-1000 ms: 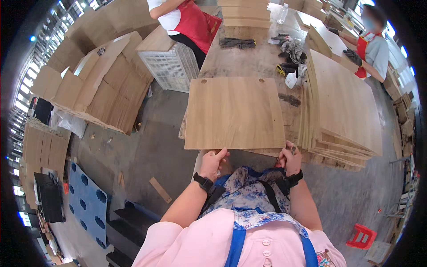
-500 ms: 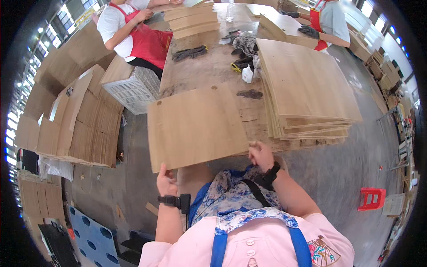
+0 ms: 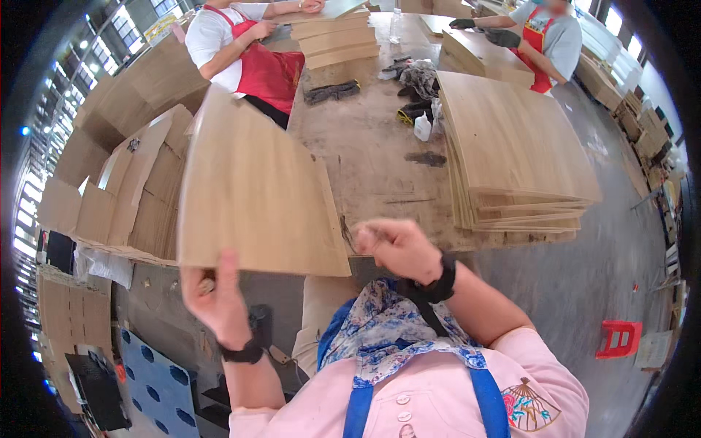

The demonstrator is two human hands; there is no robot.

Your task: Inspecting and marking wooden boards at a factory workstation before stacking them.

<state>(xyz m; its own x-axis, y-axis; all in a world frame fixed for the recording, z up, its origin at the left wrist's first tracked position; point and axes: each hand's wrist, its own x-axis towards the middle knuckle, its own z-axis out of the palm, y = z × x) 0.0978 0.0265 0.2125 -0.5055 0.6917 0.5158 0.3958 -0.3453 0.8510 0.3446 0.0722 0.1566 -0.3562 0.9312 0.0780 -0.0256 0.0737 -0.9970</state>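
A pale wooden panel [image 3: 252,197] is tilted up off the near left of the worktable. My left hand [image 3: 215,299] grips its near edge, with the thumb on the upper face and the fingers beneath. Just beyond the panel's right edge, apart from it, is my right hand [image 3: 401,248]. Its fingers are curled together and blurred, and whatever is in them, if anything, cannot be made out. The worktable [image 3: 380,171] has a worn brown top. To the right, a stack of similar panels [image 3: 518,139] lies on it, its layers slightly uneven.
A white bottle [image 3: 422,127], dark gloves [image 3: 332,91] and a grey rag [image 3: 420,77] lie on the table. Two people in red aprons work at its far side beside more panel stacks [image 3: 334,40]. Flattened cardboard [image 3: 157,193] stands at left; a red stool [image 3: 619,339] is on the floor at right.
My left hand has moved left and raised the panel, turning it steeper; the round holes at its far edge no longer show. My right hand has shifted left and up, fingers curled.
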